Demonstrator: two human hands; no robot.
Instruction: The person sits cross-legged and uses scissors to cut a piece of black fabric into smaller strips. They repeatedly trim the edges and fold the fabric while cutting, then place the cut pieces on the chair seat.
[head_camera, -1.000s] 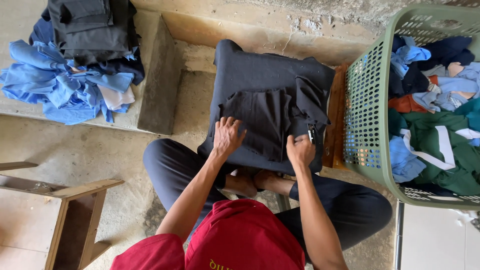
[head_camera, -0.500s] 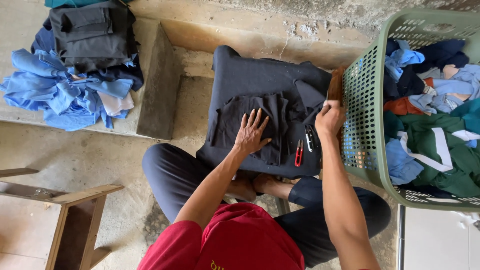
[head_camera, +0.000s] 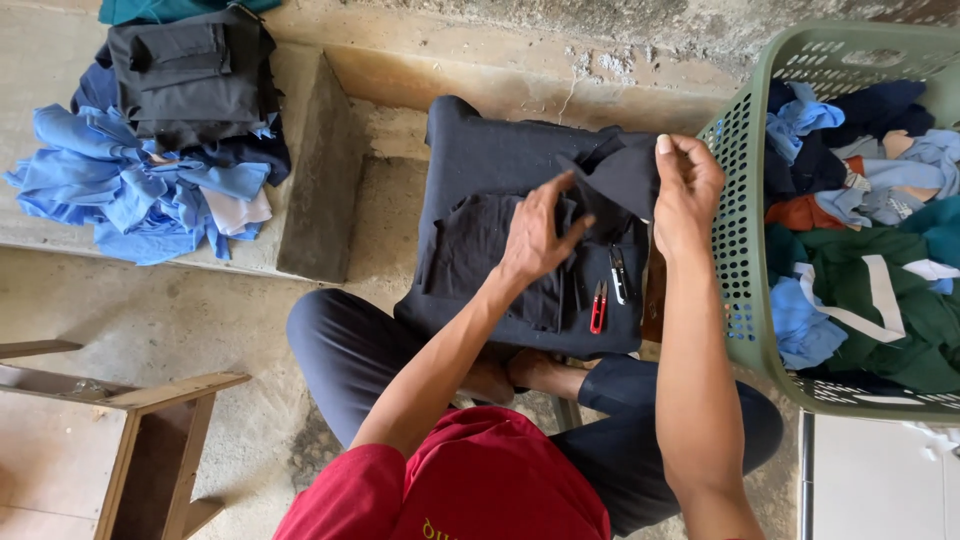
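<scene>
Dark folded garment (head_camera: 480, 250), matte woven cloth, lying on a dark rectangular cushion (head_camera: 490, 150) in the middle of the scene, above the crossed legs. Left hand (head_camera: 535, 235) pressed on the garment, fingers spread, nothing clasped. Right hand (head_camera: 685, 190) pinching the garment's lifted right corner (head_camera: 620, 175), grip closed on the cloth, flap raised and folded over leftward. Red-handled snips (head_camera: 597, 306) and a small dark clip-like tool (head_camera: 619, 274) side by side on the cushion, near right edge. Green perforated plastic basket (head_camera: 740, 230) just right of the cushion, heaped with blue, green, navy and orange fabric. Far left: rumpled blue cloth pile (head_camera: 130, 190) topped by folded dark grey pieces (head_camera: 185, 70) on a concrete ledge. Wooden stool (head_camera: 150, 420) near left; bare concrete floor between it and the legs.
</scene>
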